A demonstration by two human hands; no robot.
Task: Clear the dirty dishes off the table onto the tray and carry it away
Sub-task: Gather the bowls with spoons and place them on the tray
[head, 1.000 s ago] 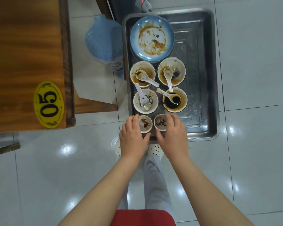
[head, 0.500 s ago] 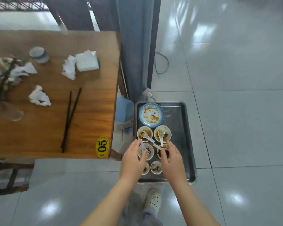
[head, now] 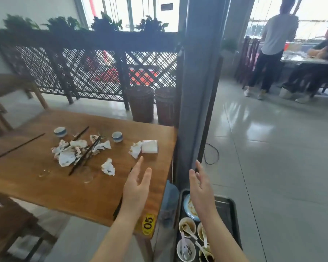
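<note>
Both hands lifted off tray, empty

Table front strip bare, passable; napkins, chopsticks crowd path to cups, possibly clear glasses too; pillar bounds right.

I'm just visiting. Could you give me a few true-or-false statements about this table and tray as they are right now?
1. The left hand and right hand are empty. True.
2. The tray sits on the table. False: it is off the table, low beside its corner.
3. Two cups stand on the table. True.
4. The bowls in the tray are clean. False: they are sauce-stained, with spoons in them.
5. The table's tag reads 08. False: it reads 05.
</note>
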